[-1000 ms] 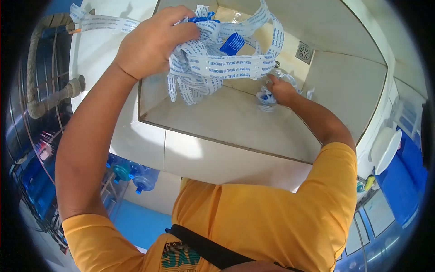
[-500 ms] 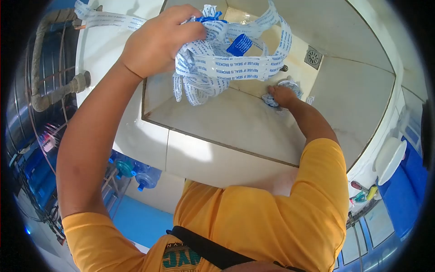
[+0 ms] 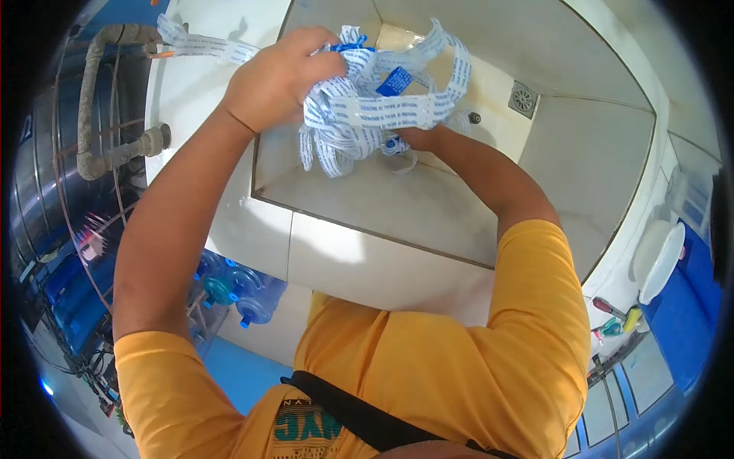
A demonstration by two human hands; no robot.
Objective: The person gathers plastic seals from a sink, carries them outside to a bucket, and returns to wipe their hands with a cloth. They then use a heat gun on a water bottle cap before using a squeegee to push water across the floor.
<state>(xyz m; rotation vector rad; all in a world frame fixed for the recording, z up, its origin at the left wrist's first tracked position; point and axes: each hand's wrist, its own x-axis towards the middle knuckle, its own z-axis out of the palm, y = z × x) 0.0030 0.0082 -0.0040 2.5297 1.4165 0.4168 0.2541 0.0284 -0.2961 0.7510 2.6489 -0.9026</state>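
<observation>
A bulky tangle of white plastic bottle seals (image 3: 344, 115) with blue print hangs over the tiled basin. My left hand (image 3: 279, 80) is closed around its upper left side. One long looped strip stands out to the right, and a blue tag (image 3: 394, 82) shows among the bands. My right hand (image 3: 422, 138) is low in the basin, just below that loop. It grips a few crumpled seals (image 3: 394, 145), though its fingertips are partly hidden behind the tangle. Another white strip (image 3: 210, 47) trails on the ledge beyond my left wrist.
A square drain (image 3: 523, 99) and a dark round fitting (image 3: 475, 118) are at the basin's far side. Grey pipe (image 3: 95, 99) runs along the left. Blue water bottles (image 3: 256, 298) stand below the ledge. A white plastic container (image 3: 659, 260) and small tools (image 3: 615, 321) lie at right.
My right hand has moved left across the basin towards the tangle, bringing the crumpled seals along. My left hand keeps its hold on the tangle. The view has shifted slightly.
</observation>
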